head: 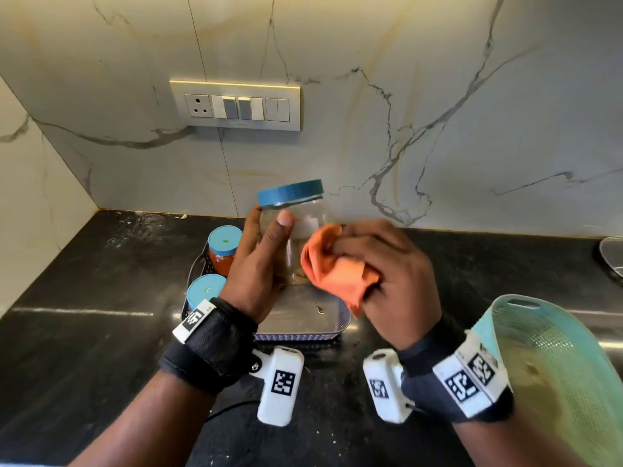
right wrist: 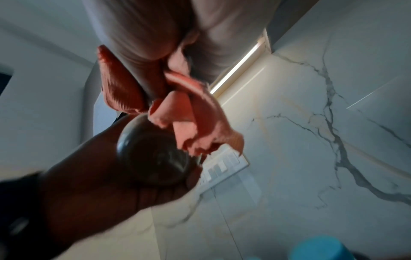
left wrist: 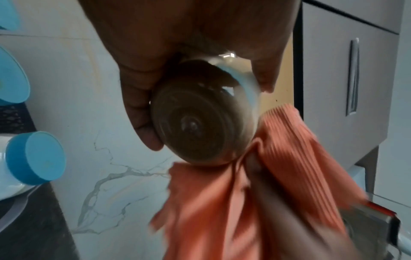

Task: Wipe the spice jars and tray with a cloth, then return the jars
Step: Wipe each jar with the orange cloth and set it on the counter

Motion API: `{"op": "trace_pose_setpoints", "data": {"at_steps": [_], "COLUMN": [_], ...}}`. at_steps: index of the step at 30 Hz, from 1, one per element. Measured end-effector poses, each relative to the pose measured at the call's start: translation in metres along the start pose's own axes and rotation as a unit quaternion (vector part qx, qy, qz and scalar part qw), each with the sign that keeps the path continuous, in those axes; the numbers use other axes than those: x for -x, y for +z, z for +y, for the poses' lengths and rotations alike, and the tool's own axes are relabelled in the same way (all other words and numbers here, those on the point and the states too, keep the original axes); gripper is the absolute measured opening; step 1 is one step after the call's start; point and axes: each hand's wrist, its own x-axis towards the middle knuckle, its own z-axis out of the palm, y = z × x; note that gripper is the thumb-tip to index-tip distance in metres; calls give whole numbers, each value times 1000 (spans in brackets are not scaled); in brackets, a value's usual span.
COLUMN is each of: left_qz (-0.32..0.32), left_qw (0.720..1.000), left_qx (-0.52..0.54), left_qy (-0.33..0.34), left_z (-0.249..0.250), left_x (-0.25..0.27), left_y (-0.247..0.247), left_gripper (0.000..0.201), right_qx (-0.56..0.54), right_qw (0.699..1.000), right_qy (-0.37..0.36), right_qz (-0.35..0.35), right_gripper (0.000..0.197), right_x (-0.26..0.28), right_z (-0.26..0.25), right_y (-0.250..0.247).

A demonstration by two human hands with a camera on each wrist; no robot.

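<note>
I see black counter (head: 84,298) across lower frame. Tray (head: 303,332) at frame centre, two blue-lid jars (head: 224,251) at its left end. Above tray, my left hand (head: 259,264) wraps clear jar (head: 296,230), long axis upright, lid tilted slightly. My right hand (head: 387,274) bunches orange cloth (head: 333,274), pressed on jar's right side. I judge next wipe goes around jar wall; right hand is nearer.

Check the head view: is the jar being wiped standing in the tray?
No, the left hand holds the jar lifted above the tray.
</note>
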Motion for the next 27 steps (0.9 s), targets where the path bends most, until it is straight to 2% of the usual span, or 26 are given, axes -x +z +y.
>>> {"op": "trace_pose_setpoints", "data": {"at_steps": [4,10,15,19,22,24,25,27], "left_qz": [-12,-39,-15,-33,-58,-54,-55,-63], "left_qw": [999,999,1000,998,997,997,997,995], "left_qx": [-38,-36,11,0,-3,0,-12,-63], "left_qy": [-12,-5,-22,-47,-54,-57,-57,-47], "left_z": [1,-5,-5,-4,-4,-3,-3,-5], "left_x": [2,-1,-5,-3,-5,-7,-7,-4], "left_y": [-6,0,-4,-10,-11,-12,-12,-9], "left_gripper": [93,85,113,101,74,61,62,79], "right_qx": [11,-22,-34,-29,-2,31,43,53], "right_qw": [1000,997,999,999,1000,999,998,996], "right_qy": [3,42,36,38,23,-12,-27,-40], "right_qz": [-20,61,5,1,16,-11,-29,-52], "right_gripper": [30,22,18,26,29,27,26,26], "right_x": [23,-32,-2,27,20,19,21,24], "right_z": [3,12,6,5,7,3,0,-4], "right_y": [4,-4,1,7,5,6,8,11]}}
